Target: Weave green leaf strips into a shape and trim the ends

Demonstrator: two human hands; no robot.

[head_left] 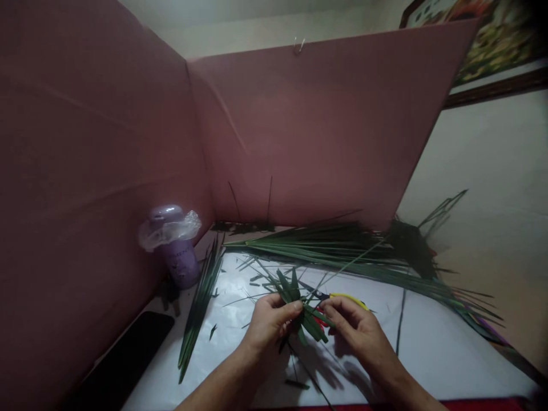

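Observation:
A green woven leaf piece (314, 325) with several pointed tips fanning outward is held above the white table. My left hand (272, 319) grips its middle, thumb pressed on top. On the right side, my right hand (353, 325) pinches the end of one leaf strip between thumb and fingers. Scissors (349, 298) with yellow and red on the handles lie on the table just behind, partly covered by my right hand and the leaf piece. Thin strips hang below the piece.
Long green leaves (308, 245) lie across the back, with a narrow bundle (199, 314) at the left. Beside it are a purple tumbler (182, 265) under clear plastic and a dark flat object (132, 354). Leaf scraps dot the white table (440, 354). Pink panels (317, 142) stand behind.

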